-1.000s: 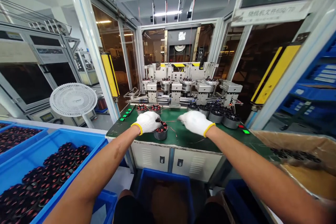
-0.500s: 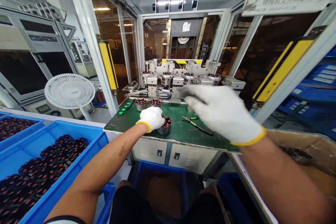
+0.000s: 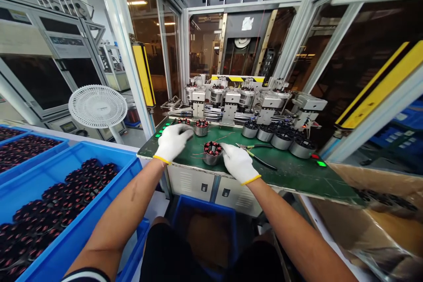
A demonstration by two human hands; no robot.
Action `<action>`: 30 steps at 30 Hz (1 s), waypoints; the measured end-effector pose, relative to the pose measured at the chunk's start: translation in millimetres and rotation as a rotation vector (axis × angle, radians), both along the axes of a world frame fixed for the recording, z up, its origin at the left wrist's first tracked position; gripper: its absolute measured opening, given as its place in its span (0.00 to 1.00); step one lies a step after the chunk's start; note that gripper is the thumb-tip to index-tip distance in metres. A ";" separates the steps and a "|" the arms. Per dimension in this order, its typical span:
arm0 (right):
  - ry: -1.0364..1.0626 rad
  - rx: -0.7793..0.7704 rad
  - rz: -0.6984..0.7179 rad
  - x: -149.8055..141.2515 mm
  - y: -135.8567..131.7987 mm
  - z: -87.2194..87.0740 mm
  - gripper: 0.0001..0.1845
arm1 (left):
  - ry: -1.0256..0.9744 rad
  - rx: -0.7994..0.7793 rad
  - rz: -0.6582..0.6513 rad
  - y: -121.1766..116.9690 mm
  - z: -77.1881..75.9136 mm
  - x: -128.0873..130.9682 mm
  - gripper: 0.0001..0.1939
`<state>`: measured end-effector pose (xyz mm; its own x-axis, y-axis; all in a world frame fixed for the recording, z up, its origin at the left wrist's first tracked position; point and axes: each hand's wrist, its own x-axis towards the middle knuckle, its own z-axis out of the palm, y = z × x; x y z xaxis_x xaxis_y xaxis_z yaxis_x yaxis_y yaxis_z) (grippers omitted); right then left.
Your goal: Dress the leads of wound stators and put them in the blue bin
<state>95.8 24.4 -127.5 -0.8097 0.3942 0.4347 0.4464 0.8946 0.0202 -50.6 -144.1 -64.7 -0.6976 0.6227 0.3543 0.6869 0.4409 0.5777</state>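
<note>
A motor stator (image 3: 211, 157) with red copper windings and a grey steel rim stands upright near the table's front edge, loose wire ends sticking out to its left. My right hand (image 3: 240, 164), in a white glove with a yellow cuff, has its fingers closed against the stator's right side. To the left, my gloved left hand (image 3: 173, 142) hovers over the table with fingers stretched out, slightly blurred, holding nothing. Just beyond its fingertips is another wound stator (image 3: 201, 128), and one more stator (image 3: 183, 121) is partly hidden behind that hand.
Cutting pliers (image 3: 256, 155) lie open right of my right hand. Several unwound stators (image 3: 281, 140) line the green table (image 3: 330, 185) in front of the winding machine (image 3: 231, 99). A blue crate (image 3: 128, 165) of wound stators is at left, beside a white fan (image 3: 98, 106). A cardboard box (image 3: 350, 224) stands right.
My left hand has come off the front stator and moved left. My right hand has dropped from above the table to that stator's right side, uncovering the row of stators. The view has turned slightly.
</note>
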 end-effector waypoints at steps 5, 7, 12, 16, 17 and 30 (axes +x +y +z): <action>0.012 -0.026 0.062 0.7 3.7 0.3 0.23 | -0.254 -0.125 0.157 -4.6 -30.3 -23.4 0.14; 0.015 -0.025 0.045 4.9 -1.3 4.6 0.23 | -0.262 -0.130 0.158 -9.6 -26.7 -27.1 0.15; 0.045 0.120 0.183 20.5 -43.7 16.9 0.26 | 0.106 0.082 0.305 -31.0 35.1 -22.4 0.21; -0.082 0.237 0.259 20.7 -81.6 13.5 0.24 | 0.486 -0.171 -0.313 -15.5 73.9 12.6 0.25; -0.099 0.247 0.256 20.4 -87.1 10.1 0.23 | 0.538 -0.288 -0.482 -6.2 73.9 21.6 0.28; 0.404 -0.783 0.246 46.1 -25.8 33.9 0.16 | 0.273 -0.428 -0.654 43.5 4.5 16.8 0.31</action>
